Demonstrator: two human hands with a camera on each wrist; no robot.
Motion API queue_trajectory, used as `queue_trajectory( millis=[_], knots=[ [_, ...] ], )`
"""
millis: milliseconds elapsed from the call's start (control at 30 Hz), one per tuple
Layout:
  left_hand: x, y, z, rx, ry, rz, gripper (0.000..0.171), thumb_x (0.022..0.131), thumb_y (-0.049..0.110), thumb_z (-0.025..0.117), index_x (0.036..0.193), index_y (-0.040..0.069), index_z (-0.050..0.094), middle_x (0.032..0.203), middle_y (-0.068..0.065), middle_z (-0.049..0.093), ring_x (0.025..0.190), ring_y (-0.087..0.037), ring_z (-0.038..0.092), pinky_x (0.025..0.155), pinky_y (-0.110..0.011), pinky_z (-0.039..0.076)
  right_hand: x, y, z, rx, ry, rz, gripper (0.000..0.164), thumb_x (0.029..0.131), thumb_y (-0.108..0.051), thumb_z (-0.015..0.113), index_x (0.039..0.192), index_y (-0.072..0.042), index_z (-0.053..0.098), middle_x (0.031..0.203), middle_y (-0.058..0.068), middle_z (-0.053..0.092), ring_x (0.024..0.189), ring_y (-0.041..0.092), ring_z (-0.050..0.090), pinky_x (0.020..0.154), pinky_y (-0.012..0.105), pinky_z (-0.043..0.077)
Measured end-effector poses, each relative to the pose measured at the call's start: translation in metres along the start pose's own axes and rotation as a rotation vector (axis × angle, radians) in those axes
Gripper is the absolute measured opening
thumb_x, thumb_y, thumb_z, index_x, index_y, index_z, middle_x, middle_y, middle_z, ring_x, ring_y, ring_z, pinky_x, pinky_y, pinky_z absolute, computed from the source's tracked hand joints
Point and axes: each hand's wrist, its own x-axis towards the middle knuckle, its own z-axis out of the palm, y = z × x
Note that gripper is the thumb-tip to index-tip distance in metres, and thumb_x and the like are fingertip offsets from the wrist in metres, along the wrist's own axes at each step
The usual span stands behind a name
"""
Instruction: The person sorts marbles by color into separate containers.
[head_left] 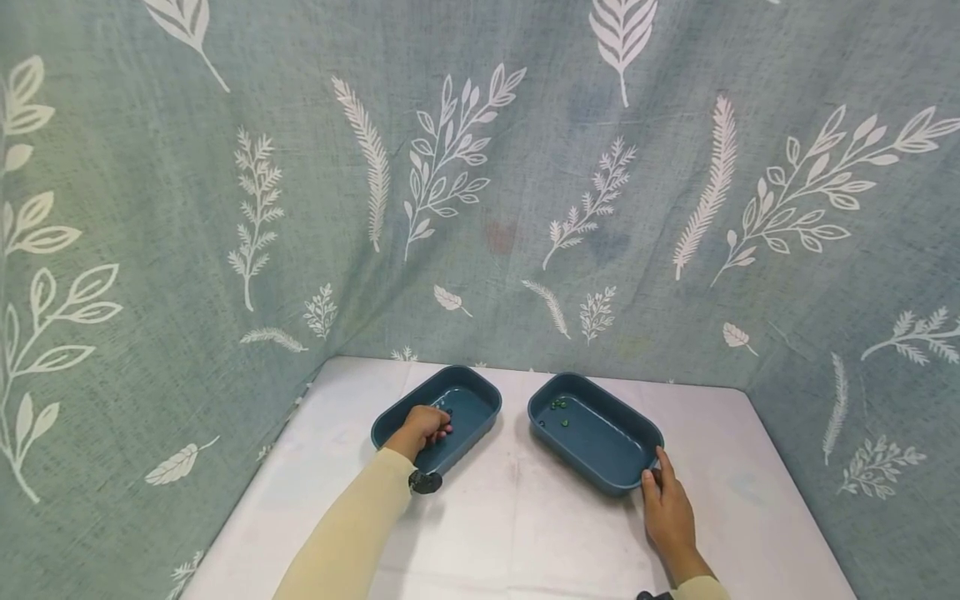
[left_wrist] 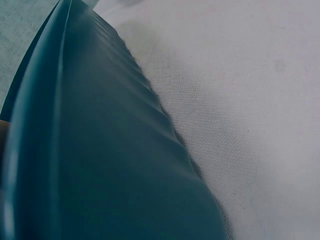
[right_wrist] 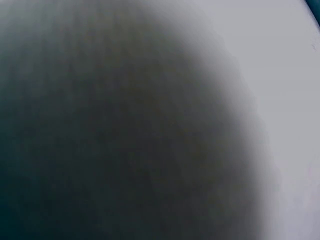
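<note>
My left hand (head_left: 429, 423) reaches over the near wall of the left dark-blue tray (head_left: 480, 408), fingers bent down inside it. Right by the fingertips is a small dark piece (head_left: 449, 412); whether they pinch it I cannot tell. In the left wrist view the tray's outer wall (left_wrist: 115, 150) fills the left side. My right hand (head_left: 670, 512) touches the near right corner of the right dark-blue tray (head_left: 600, 450), thumb and forefinger extended at its rim. Inside that tray lie several small green pieces (head_left: 558, 405) and a small dark piece (head_left: 542, 423) at the left.
Both trays stand at an angle on a white cloth-covered table (head_left: 510, 533), a gap between them. A green leaf-patterned curtain (head_left: 480, 250) encloses the back and sides. A dark blur covers most of the right wrist view.
</note>
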Motion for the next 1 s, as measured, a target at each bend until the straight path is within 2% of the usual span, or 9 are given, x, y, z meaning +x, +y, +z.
queue_trajectory(
  millis=[267, 533, 800, 900, 1000],
  knots=[
    [-0.004, -0.001, -0.002, -0.02, 0.016, 0.006, 0.006, 0.09, 0.005, 0.062, 0.092, 0.001, 0.065, 0.067, -0.004, 0.066, 0.05, -0.009, 0.054, 0.042, -0.02, 0.04, 0.001, 0.003, 0.001, -0.005, 0.005, -0.007, 0.056, 0.107, -0.038, 0.031, 0.156, -0.016, 0.017, 0.129, 0.027, 0.053, 0.121, 0.048, 0.047, 0.1, 0.063, 0.034],
    [-0.012, -0.001, -0.009, -0.038, 0.042, 0.066, 0.015, 0.093, 0.01, 0.06, 0.098, -0.001, 0.067, 0.071, -0.003, 0.066, 0.053, -0.007, 0.054, 0.045, -0.019, 0.042, 0.001, 0.003, 0.0, -0.008, 0.003, 0.014, 0.056, 0.107, -0.038, 0.031, 0.156, -0.017, 0.017, 0.128, 0.028, 0.053, 0.12, 0.048, 0.047, 0.101, 0.063, 0.033],
    [-0.041, 0.01, -0.017, -0.091, -0.035, 0.143, 0.034, 0.096, 0.018, 0.061, 0.124, -0.002, 0.062, 0.088, -0.007, 0.069, 0.06, -0.007, 0.056, 0.05, -0.019, 0.044, 0.004, 0.006, -0.003, -0.007, -0.001, 0.03, 0.058, 0.107, -0.039, 0.03, 0.157, -0.017, 0.014, 0.13, 0.027, 0.053, 0.122, 0.047, 0.046, 0.103, 0.063, 0.031],
    [-0.054, 0.012, -0.021, -0.102, -0.042, 0.167, 0.034, 0.096, 0.02, 0.063, 0.123, 0.0, 0.062, 0.092, -0.007, 0.069, 0.063, -0.008, 0.058, 0.052, -0.019, 0.046, 0.003, 0.006, -0.006, 0.015, -0.013, 0.035, 0.06, 0.106, -0.04, 0.031, 0.157, -0.016, 0.012, 0.132, 0.028, 0.052, 0.124, 0.048, 0.044, 0.104, 0.063, 0.03],
    [-0.07, 0.013, -0.027, -0.075, -0.017, 0.215, 0.028, 0.096, 0.021, 0.064, 0.117, 0.003, 0.066, 0.091, -0.007, 0.069, 0.064, -0.011, 0.06, 0.053, -0.022, 0.048, 0.002, 0.006, -0.011, 0.052, -0.032, 0.037, 0.061, 0.106, -0.041, 0.032, 0.157, -0.016, 0.01, 0.134, 0.029, 0.051, 0.127, 0.049, 0.042, 0.105, 0.063, 0.029]
  ],
)
